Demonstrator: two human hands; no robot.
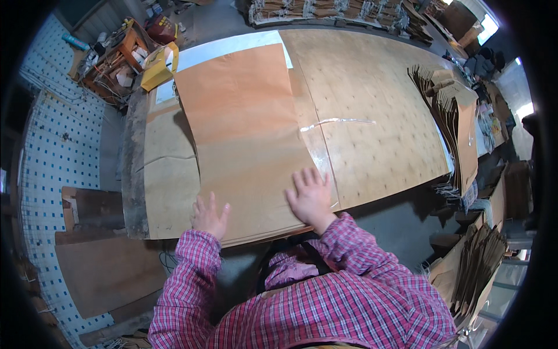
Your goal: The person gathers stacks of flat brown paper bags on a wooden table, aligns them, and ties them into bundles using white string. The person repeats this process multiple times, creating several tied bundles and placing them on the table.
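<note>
A large sheet of brown kraft paper (247, 134) lies lengthwise in front of me on a wooden work table (372, 81). My left hand (209, 217) rests at its near left edge, fingers spread. At the near right edge, my right hand (310, 196) lies flat with its fingers apart. Neither hand grips anything. White sheeting (232, 45) shows from under the paper's far end. Just right of the paper, a strip of clear tape (337, 121) runs across the table top.
A yellow box (158, 67) stands at the table's far left corner. Stacked folded brown paper pieces (450, 116) lie along the right edge. More bundles (325, 13) are piled beyond the far edge, and another stack (474, 267) sits at lower right. A brown board (110, 270) is at lower left.
</note>
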